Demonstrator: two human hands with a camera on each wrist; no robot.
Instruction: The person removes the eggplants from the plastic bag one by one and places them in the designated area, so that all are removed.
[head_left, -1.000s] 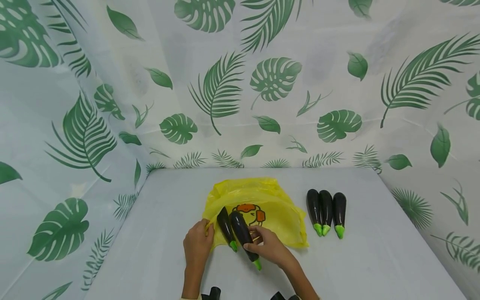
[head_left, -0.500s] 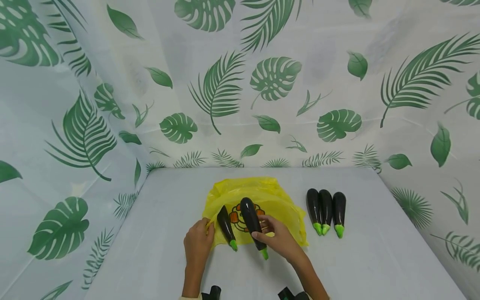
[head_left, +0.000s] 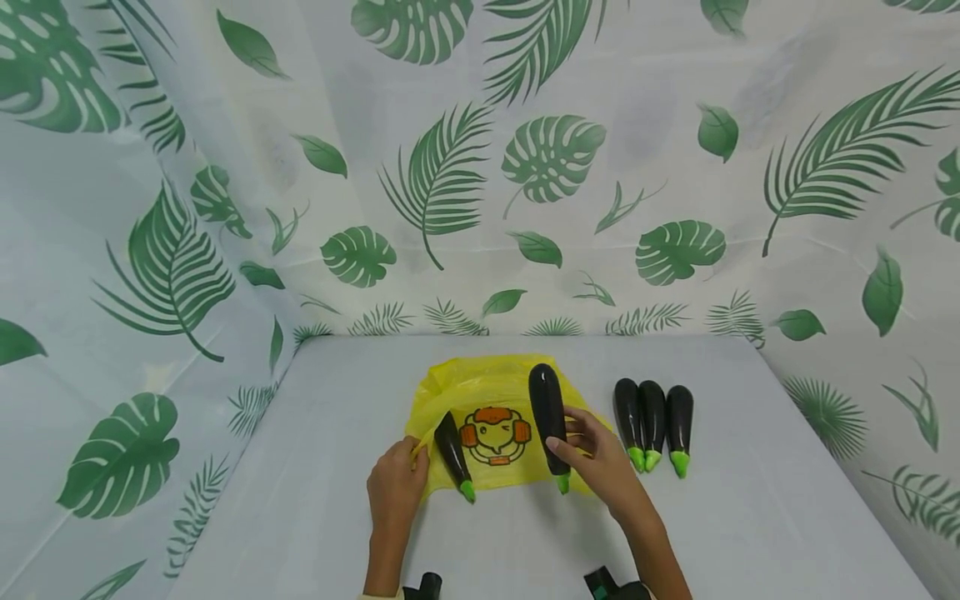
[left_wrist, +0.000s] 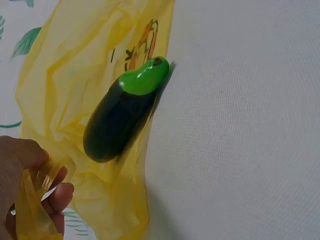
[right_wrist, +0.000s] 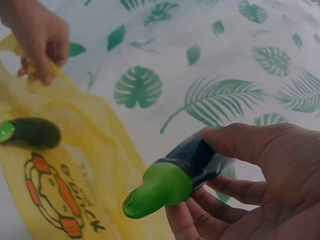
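A yellow plastic bag [head_left: 480, 379] with a cartoon print lies flat on the table. My left hand [head_left: 397, 483] pinches the bag's left edge; the left wrist view shows the film bunched between thumb and fingers. One dark eggplant with a green stem end [left_wrist: 120, 115] rests on the bag beside that hand, its upper tip under the lifted film in the head view. My right hand [head_left: 596, 458] grips a second eggplant [head_left: 547, 408] between thumb and fingers, over the bag's right part. In the right wrist view its green end [right_wrist: 160, 187] points toward the bag.
Three more eggplants [head_left: 652, 425] lie side by side on the white table [head_left: 735, 517], right of the bag, green ends toward me. A leaf-patterned cloth [head_left: 555, 167] walls off the back and the sides.
My right hand has carried its eggplant rightward and a little away from me, from beside the other eggplant to the bag's right part. My left hand stays at the bag's edge.
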